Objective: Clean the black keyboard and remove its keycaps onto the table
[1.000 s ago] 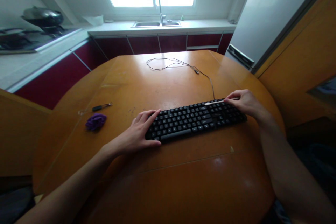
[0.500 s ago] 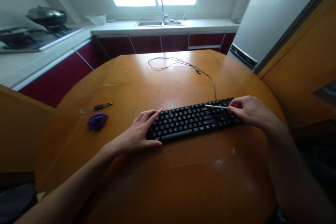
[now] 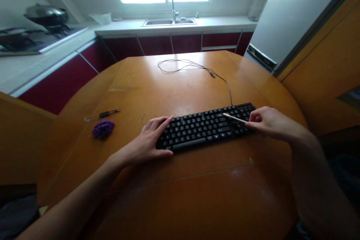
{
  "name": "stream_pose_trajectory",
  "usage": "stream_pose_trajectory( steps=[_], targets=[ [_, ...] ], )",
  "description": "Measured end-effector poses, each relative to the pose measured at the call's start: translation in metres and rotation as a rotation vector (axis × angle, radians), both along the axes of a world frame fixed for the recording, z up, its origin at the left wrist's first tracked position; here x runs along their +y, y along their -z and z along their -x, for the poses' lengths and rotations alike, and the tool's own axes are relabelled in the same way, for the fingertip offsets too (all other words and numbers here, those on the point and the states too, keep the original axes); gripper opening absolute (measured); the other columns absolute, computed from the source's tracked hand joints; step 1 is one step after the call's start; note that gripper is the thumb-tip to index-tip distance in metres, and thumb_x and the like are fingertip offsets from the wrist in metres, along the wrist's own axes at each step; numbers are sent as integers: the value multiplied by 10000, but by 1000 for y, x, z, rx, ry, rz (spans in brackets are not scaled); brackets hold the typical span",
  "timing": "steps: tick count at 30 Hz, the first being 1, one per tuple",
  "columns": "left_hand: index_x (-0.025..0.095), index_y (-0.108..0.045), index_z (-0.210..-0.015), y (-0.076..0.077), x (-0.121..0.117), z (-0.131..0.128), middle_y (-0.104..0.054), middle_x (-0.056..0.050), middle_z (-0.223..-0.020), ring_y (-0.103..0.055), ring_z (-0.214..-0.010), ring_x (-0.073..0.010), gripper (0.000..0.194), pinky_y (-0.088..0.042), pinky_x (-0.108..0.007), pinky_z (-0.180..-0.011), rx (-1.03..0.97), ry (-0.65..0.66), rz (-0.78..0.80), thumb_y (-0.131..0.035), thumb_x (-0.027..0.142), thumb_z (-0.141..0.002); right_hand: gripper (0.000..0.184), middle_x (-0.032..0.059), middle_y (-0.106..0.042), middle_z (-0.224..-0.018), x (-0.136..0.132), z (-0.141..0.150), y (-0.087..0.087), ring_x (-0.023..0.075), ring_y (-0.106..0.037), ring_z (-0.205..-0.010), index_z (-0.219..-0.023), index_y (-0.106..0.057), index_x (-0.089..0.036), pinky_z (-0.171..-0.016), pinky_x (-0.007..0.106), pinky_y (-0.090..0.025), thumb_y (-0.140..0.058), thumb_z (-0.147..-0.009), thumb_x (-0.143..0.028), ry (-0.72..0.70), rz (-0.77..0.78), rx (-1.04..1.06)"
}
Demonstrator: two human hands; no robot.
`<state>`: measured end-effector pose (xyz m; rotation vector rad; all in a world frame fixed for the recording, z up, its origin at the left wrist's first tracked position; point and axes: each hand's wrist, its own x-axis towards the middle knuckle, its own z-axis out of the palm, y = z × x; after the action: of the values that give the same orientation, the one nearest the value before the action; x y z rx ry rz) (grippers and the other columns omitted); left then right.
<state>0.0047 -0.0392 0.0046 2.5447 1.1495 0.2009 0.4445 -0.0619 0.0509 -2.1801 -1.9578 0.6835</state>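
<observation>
A black keyboard [image 3: 197,129] lies on the wooden table, slightly slanted, its right end farther from me. My left hand [image 3: 150,138] grips the keyboard's left end, thumb along the near edge and fingers over the far corner. Over the right part of the keys, my right hand [image 3: 263,122] pinches a white cotton swab [image 3: 235,118]. The swab's tip points left, at the keys near the upper right of the letter block; whether it touches them I cannot tell. The other fingers of my right hand are curled in.
The keyboard cable [image 3: 229,88] runs to loose loops at the table's far side. To the left lie a purple crumpled cloth-like bundle [image 3: 103,129] and a small black-handled tool [image 3: 104,114]. Beyond the table [image 3: 180,198] are a sink [image 3: 159,22], a stove and a fridge [image 3: 292,15].
My right hand has moved slightly toward me and right, and the swab now slants more, its tip a little right of before. My left hand stays on the keyboard.
</observation>
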Motion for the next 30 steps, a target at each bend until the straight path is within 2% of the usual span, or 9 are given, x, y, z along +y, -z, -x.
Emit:
stream_pose_trajectory(
  steps=[4,13,17,21,24,27,30],
  targets=[
    [387,2,-1639,-1,0,-1,-267,-116,-1606,-271,-1466,-404,1098,-301,-625,-1202,-5,3,1,-697,658,-835,222,45,-721,-641,12,-21,4,193,-645,-574,-646,-737,-220,-505,293,-453,-728,-752,-415,50,-59,43],
    [388,6,-1637,-1,0,-1,-259,-115,-1611,-273,-1463,-408,1093,-304,-626,-1198,3,-7,5,-692,654,-839,207,53,-754,-682,30,-55,22,212,-664,-617,-699,-790,-205,-543,299,-467,-769,-684,-411,131,-100,159],
    [388,14,-1636,1,0,0,-282,-119,-1602,-294,-1455,-409,1101,-319,-624,-1189,-9,-4,-12,-704,636,-839,262,57,-758,-682,30,-49,21,204,-660,-608,-740,-808,-191,-526,283,-453,-746,-712,-444,108,-153,206],
    [379,-2,-1639,0,0,-1,-290,-116,-1600,-295,-1457,-405,1098,-326,-611,-1191,-4,-7,-10,-710,628,-837,279,68,-752,-664,31,-32,21,183,-643,-576,-767,-815,-171,-510,266,-428,-741,-739,-439,167,-210,178],
    [377,-9,-1639,0,0,0,-288,-116,-1602,-286,-1463,-405,1095,-319,-613,-1195,-3,-9,-6,-711,626,-837,262,61,-761,-696,34,-24,24,197,-672,-633,-807,-819,-177,-545,269,-442,-752,-731,-419,174,-199,173],
    [382,-4,-1639,1,1,-1,-298,-119,-1598,-291,-1459,-415,1099,-327,-628,-1184,-14,-6,-13,-713,625,-835,271,65,-769,-734,38,-30,28,206,-683,-669,-835,-816,-169,-563,274,-447,-756,-725,-410,178,-165,198],
    [382,-7,-1640,1,1,-1,-301,-120,-1597,-295,-1457,-417,1103,-333,-629,-1180,-16,-3,-18,-714,632,-830,281,69,-759,-713,40,-48,31,205,-671,-651,-791,-801,-155,-564,278,-447,-769,-710,-422,188,-151,218]
  ],
)
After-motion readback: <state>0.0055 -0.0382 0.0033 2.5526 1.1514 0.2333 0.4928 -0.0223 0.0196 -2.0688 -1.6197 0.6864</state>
